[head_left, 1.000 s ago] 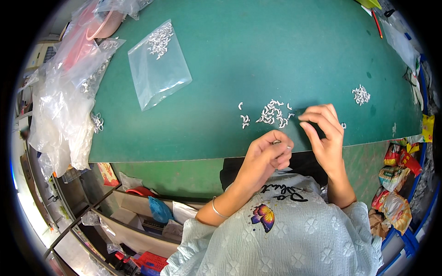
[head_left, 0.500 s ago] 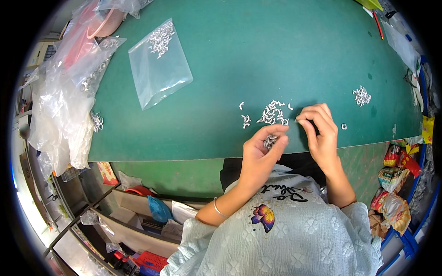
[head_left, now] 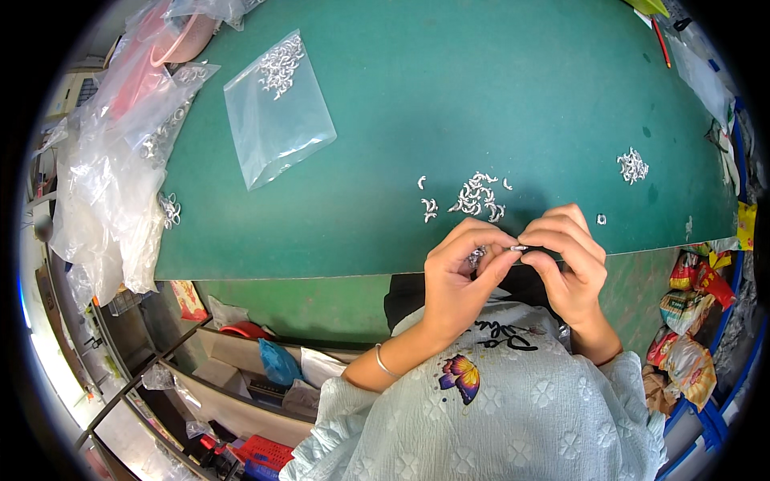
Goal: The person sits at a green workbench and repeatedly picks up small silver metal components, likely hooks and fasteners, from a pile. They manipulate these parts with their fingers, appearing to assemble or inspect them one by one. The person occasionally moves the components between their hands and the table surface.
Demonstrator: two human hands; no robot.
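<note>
My left hand [head_left: 459, 282] is closed around several small silver curved metal pieces [head_left: 476, 256] cupped in its palm. Its thumb and forefinger pinch one small silver piece [head_left: 520, 248] at their tips. My right hand [head_left: 574, 260] meets it there, fingers bent and fingertips at the other end of that piece; whether it holds a second piece is hidden. Just beyond the hands lies a loose pile of curved silver pieces [head_left: 475, 196], with a smaller cluster [head_left: 430, 210] to its left. A single squarish silver piece [head_left: 601, 219] lies right of my right hand.
Another small silver heap [head_left: 632, 166] sits farther right on the green table [head_left: 385, 104]. A clear plastic bag [head_left: 281, 140] with silver pieces lies at the far left. Large plastic bags [head_left: 112, 184] and a pink basket [head_left: 186, 40] crowd the left edge. A red pencil [head_left: 661, 44] lies far right.
My right hand has come left and down from the table to my left hand. Their fingertips now meet at a small silver piece, just over the table's near edge.
</note>
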